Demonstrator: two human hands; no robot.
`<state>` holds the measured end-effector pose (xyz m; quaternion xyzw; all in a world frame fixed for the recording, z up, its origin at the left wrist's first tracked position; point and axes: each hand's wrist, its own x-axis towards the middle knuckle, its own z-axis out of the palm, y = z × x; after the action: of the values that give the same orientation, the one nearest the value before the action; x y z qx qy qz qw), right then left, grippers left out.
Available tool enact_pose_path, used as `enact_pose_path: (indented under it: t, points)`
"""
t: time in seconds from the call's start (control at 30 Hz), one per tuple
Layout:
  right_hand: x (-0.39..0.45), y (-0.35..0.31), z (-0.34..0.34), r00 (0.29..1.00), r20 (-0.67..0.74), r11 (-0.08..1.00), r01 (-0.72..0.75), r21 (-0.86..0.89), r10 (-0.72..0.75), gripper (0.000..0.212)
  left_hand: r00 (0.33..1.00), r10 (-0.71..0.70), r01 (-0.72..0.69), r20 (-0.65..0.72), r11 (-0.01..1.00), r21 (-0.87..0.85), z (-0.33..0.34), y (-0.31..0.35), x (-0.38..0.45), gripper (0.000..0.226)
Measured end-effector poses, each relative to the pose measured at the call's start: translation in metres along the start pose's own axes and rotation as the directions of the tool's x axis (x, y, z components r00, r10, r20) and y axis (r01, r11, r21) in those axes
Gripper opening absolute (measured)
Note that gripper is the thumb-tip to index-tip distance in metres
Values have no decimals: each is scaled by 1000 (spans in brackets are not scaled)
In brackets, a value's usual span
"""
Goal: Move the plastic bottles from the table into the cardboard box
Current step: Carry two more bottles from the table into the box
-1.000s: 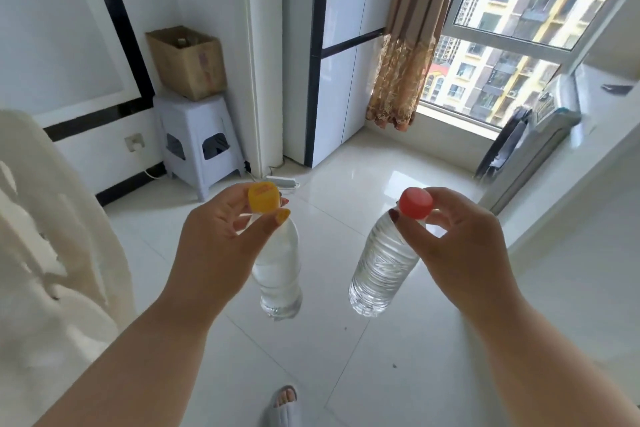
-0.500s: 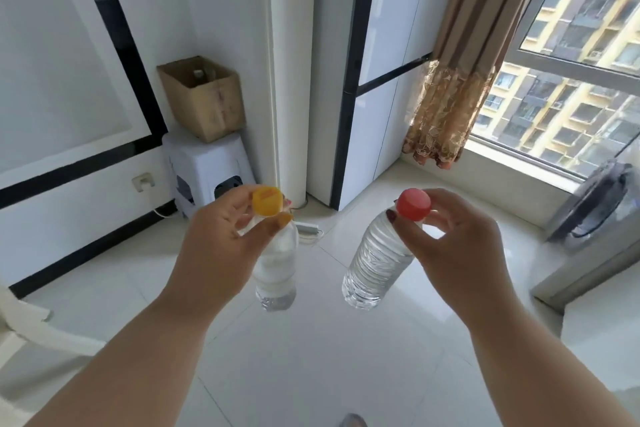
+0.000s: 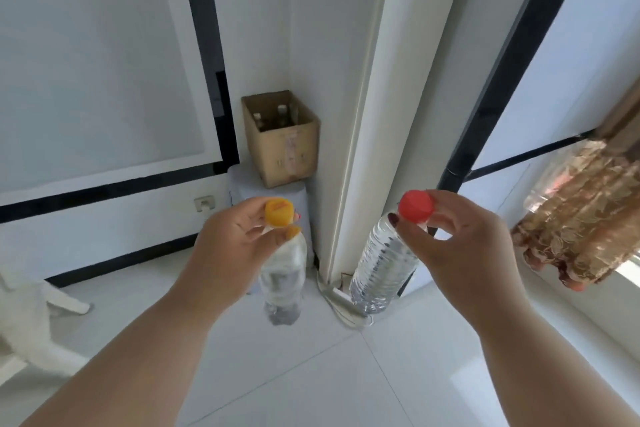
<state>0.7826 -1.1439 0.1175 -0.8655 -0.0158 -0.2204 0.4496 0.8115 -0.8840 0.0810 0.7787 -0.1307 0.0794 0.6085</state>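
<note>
Two plastic bottles are carried by their caps, hanging free for a straight drop: the yellow-capped bottle (image 3: 282,274) is pinched by the left hand (image 3: 235,246), the red-capped bottle (image 3: 382,267) by the right hand (image 3: 460,239). The cardboard box (image 3: 282,146), already holding bottles, is seen ahead on a stool (image 3: 242,189).

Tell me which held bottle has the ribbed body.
The red-capped bottle in the right hand: horizontal ridges run down its clear body. The yellow-capped bottle in the left hand looks smooth-sided.

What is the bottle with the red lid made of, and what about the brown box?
The red-capped bottle looks like thin clear plastic: see-through, glossy, with ribbed rings round its body. Its cap seems matte, solid plastic. The box looks like plain brown cardboard, dull, with raw cut edges at the open top.
</note>
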Motion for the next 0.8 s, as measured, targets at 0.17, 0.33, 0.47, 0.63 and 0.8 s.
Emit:
enact_pose_path:
  t: [0.17, 0.33, 0.47, 0.63, 0.8]
  points:
    - [115, 28, 53, 998, 62, 1000, 14, 23, -15, 18, 995, 11, -6, -100, 999, 47, -12, -36, 106, 29]
    - [227, 55, 126, 997, 74, 999, 22, 43, -25, 23, 997, 45, -38, -64, 994, 104, -36, -89, 229, 25]
    - [317, 60, 184, 997, 60, 997, 40, 72, -44, 21, 999, 41, -38, -29, 995, 95, -60, -114, 328, 23]
    - [425, 61, 251, 996, 34, 995, 82, 64, -84, 14, 996, 67, -63, -63, 995, 72, -84, -134, 438, 34]
    - [518, 77, 324, 987, 8, 986, 160, 52, -161, 17, 986, 45, -33, -161, 996, 79, -103, -173, 532, 23]
